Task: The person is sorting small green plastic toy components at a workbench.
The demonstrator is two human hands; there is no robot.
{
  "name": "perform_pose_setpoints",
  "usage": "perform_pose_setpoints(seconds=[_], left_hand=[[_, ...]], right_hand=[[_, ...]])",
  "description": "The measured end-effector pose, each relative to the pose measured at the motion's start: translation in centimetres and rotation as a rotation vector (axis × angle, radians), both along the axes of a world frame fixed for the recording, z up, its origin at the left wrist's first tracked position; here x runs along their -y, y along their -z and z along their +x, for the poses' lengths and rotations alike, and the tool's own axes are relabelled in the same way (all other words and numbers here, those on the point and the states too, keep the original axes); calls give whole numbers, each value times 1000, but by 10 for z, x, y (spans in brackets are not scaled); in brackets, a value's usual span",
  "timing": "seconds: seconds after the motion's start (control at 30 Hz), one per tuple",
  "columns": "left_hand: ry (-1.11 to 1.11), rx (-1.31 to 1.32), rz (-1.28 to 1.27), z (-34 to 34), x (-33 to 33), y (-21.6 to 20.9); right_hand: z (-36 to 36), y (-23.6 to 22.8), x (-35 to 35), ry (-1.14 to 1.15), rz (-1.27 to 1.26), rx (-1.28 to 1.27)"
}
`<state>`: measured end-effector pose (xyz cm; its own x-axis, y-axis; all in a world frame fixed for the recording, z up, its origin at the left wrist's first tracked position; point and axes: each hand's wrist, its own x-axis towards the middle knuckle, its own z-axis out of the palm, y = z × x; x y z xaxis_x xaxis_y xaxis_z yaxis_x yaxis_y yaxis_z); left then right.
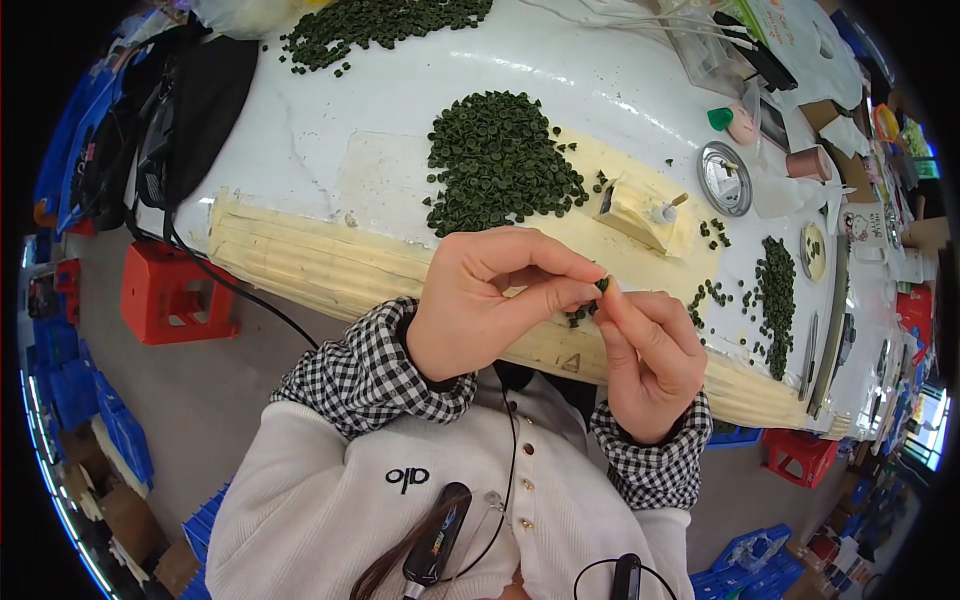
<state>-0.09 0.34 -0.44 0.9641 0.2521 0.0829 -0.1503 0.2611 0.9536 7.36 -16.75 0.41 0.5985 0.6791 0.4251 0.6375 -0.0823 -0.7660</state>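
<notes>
At left stands a red plastic stool (148, 290); the left hand (485, 290) pinches a tiny dark-green piece (602, 284) (mostly hidden by fingertips) near a heap of similar small dark-green pieces (500, 160); the right hand (652, 360) meets it, its grip unclear.

Light is bright, the white worktop (300, 130) shows soft glare, and edges bend near the dark rim

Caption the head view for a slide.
Left hand and right hand meet at a small dark green piece, near a heap of similar pieces on a white table.
</notes>
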Motion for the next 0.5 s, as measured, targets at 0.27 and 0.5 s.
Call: perform_pose_setpoints(seconds=[0.27, 0.5], left_hand=[[-42, -22, -22, 2, -2, -4], [-55, -25, -10, 3, 0, -3]], right_hand=[[54, -30, 1, 368, -69, 226], [76, -29, -17, 287, -216, 218]])
